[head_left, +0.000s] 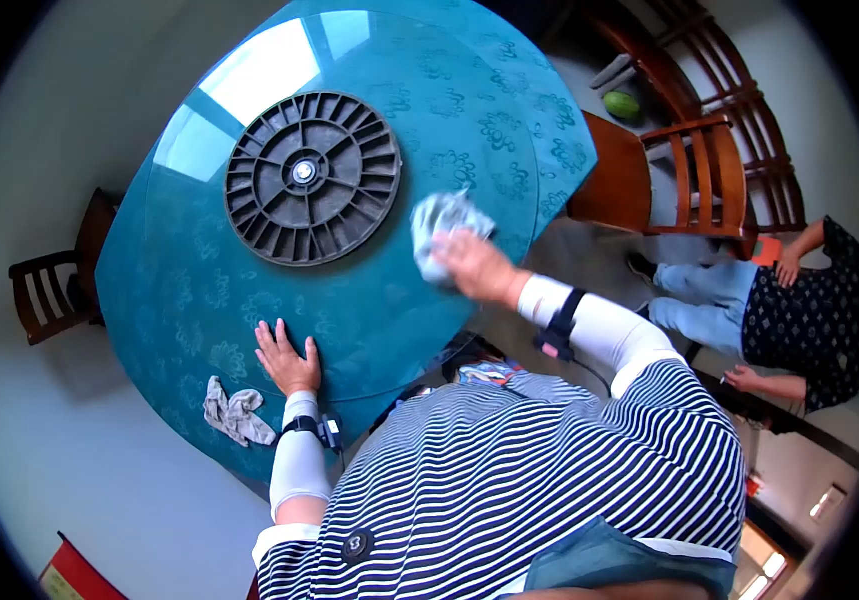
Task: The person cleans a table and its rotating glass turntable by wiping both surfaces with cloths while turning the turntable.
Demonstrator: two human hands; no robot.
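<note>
My left hand (289, 360) lies flat with fingers spread on the teal-covered round table (370, 330), holding nothing. Beside it, to the lower left, is a crumpled grey cloth (238, 412). My right hand (475, 264) is closed on a bunched light-coloured cloth (447, 230) near the table's right side; hand and cloth are slightly blurred. A round black ribbed base (313, 178) with a metal centre rests on the table, up and to the left of the right hand.
Wooden chairs stand to the right (695, 178) and far left (50, 295). A green melon (622, 104) is at the upper right. Another person (800, 315) in a dark patterned top is at the right. Window light reflects off the tabletop.
</note>
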